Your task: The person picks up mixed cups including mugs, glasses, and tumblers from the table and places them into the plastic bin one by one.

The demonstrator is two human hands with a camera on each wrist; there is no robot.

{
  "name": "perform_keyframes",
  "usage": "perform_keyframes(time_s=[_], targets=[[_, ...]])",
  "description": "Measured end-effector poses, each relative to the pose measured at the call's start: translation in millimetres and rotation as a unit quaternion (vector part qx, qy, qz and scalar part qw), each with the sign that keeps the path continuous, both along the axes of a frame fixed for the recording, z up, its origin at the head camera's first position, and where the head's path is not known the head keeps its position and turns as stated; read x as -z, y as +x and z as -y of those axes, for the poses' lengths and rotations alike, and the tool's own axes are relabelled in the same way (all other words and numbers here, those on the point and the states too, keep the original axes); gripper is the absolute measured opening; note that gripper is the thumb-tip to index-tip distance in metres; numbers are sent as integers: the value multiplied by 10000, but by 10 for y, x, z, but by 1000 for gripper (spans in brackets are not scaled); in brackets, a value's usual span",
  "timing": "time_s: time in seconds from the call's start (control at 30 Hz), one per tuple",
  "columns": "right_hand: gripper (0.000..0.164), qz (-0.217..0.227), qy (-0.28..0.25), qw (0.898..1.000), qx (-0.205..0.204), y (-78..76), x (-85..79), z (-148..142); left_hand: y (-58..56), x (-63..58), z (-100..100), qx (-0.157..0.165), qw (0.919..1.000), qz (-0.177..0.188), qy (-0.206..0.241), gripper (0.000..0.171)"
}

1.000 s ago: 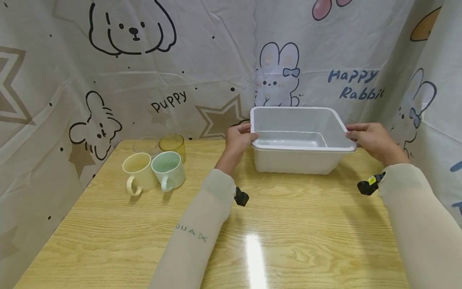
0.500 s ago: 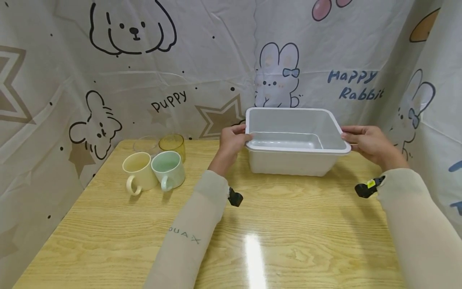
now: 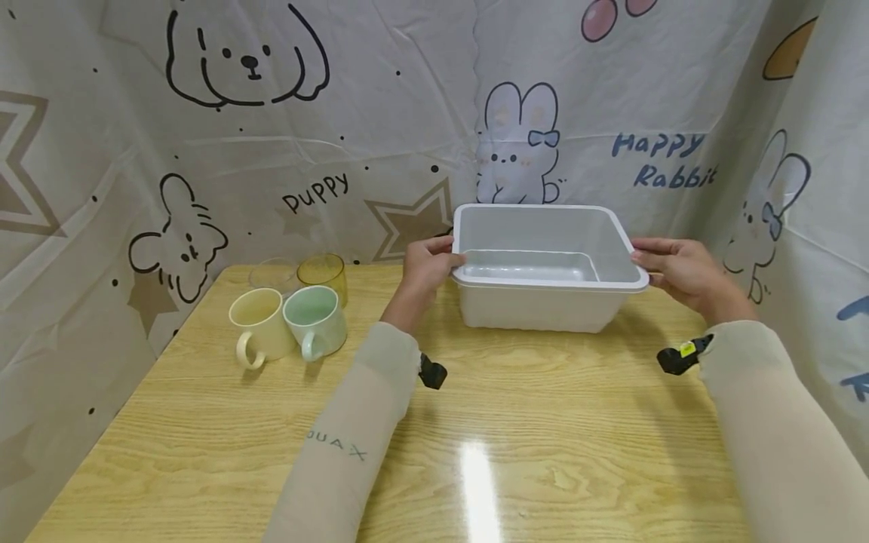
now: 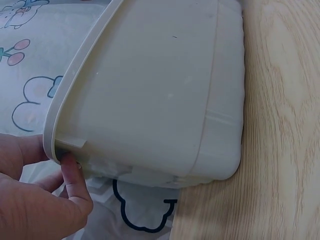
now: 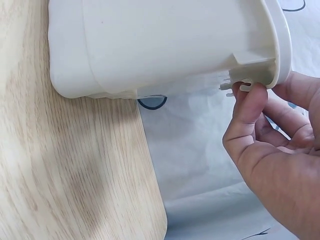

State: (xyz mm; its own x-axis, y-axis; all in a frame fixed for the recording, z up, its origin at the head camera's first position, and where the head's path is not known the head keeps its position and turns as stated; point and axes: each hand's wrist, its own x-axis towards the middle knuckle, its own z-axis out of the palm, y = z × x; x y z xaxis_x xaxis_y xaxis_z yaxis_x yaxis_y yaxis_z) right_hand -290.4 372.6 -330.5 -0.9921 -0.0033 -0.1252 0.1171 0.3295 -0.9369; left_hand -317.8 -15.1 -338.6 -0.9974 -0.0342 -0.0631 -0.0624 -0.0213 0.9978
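Note:
A white plastic bin (image 3: 543, 308) stands near the back of the wooden table, its inside bare. At its left end my left hand (image 3: 424, 271) pinches the rim, thumb on the near side. My right hand (image 3: 689, 275) grips the rim at the opposite end. In the left wrist view the bin's wall (image 4: 150, 90) fills the middle, with fingers (image 4: 75, 185) tucked under the lip. The right wrist view shows the other end of the bin (image 5: 165, 45), where a finger (image 5: 250, 107) bends up below the rim.
To the left stand a yellow mug (image 3: 261, 324), a pale green mug (image 3: 315, 320), an amber glass (image 3: 322, 275) and a clear glass (image 3: 271, 273). A printed cloth (image 3: 394, 136) hangs behind the wooden table (image 3: 543, 437).
The bin has shifted a little to the left and slightly nearer, both hands moving along with it and keeping hold of its rim. The mugs and glasses stay put.

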Motion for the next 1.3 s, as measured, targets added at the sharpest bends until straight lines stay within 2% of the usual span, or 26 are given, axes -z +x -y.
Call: perform_keyframes(time_s=[0.23,0.53,0.67,1.0,1.3], targets=[[42,-72,-482,9988,1,46,-1,76,0,22,98,42,10000,-9,-4,43],[58,9,-362,9991,219,54,24,228,15,42,248,69,9999,-63,-62,42],[56,1,-504,9985,206,57,38,276,25,46,312,46,10000,-62,-49,43],[55,-82,-774,9969,73,53,80,394,62,56,481,39,9990,166,419,46],[60,47,-850,9964,-46,53,46,519,109,48,609,118,9972,156,721,48]])
